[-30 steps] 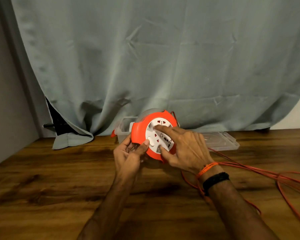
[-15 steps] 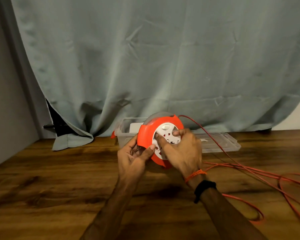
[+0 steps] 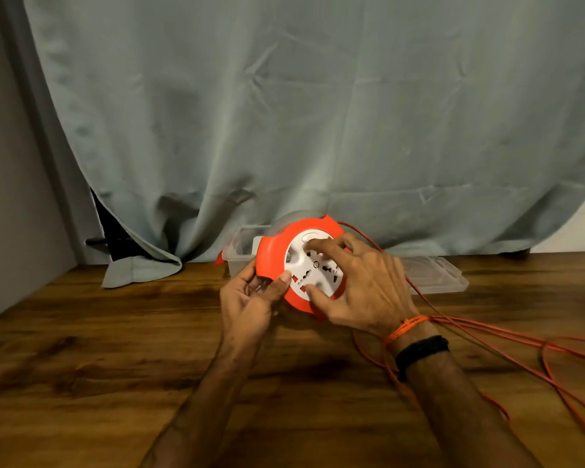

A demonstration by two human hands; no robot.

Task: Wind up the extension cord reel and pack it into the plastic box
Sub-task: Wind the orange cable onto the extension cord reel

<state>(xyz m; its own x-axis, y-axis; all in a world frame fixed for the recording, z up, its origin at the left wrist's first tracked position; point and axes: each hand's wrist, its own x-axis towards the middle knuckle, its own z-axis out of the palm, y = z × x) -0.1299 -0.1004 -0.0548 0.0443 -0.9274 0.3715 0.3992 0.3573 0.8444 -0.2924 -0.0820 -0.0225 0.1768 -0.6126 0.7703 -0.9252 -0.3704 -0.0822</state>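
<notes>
The left hand grips the orange rim of the extension cord reel, thumb on its edge. The right hand spreads curled fingers on the white socket face, apparently gripping it. The reel stands tilted above a dark wooden table. Its orange cord trails right. The clear plastic box sits behind, against a grey-green curtain.

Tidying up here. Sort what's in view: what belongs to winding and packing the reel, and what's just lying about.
Job:
cord reel, held by left hand and right hand
orange cord
plastic box
box lid

Lying about:
curtain
wooden table
</notes>
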